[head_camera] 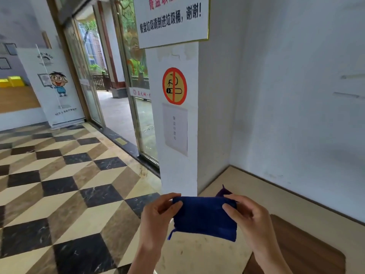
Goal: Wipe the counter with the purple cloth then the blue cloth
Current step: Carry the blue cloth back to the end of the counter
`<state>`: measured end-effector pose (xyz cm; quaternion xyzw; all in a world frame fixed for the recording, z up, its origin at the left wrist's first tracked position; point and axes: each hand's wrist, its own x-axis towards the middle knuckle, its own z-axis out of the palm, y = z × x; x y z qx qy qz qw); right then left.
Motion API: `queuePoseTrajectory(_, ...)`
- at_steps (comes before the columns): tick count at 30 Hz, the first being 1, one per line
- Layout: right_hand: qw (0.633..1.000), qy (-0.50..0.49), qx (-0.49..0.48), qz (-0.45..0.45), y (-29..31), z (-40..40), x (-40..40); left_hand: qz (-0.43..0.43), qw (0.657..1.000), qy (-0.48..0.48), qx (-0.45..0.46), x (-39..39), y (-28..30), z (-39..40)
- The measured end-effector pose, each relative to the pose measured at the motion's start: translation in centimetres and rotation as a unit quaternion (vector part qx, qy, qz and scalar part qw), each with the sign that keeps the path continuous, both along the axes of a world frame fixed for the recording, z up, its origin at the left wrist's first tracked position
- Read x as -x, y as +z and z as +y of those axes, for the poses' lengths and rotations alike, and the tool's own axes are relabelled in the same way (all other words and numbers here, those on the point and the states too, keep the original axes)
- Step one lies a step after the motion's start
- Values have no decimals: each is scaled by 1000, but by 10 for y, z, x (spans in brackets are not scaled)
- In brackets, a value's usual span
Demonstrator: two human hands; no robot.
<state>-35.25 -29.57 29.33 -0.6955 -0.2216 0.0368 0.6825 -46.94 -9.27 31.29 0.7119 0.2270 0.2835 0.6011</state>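
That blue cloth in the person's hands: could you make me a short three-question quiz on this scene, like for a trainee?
1. True or false: the blue cloth lies flat on the counter.
2. Which hands hold the blue cloth? A) left hand only B) right hand only C) both
3. Fill in: the bit of cloth peeking out behind the blue one, near the right hand, is ____.

Key:
1. False; it is held up in the air, one hand at each top corner.
2. C
3. purple
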Motion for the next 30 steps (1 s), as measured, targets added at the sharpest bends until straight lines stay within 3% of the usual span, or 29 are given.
queuePoseTrajectory(16, 969, -179, 41, 163, -104, 70, -76, 137, 973, -169, 78, -160, -111, 89)
queuePoseTrajectory(26, 909, -271, -9, 317, -200, 98, -85, 269, 897, -281, 209, -225, -213, 105)
queuePoseTrajectory(30, 900, -257, 18, 351, -234, 101, -111, 298, 872, -339, 190, -257, -248, 109)
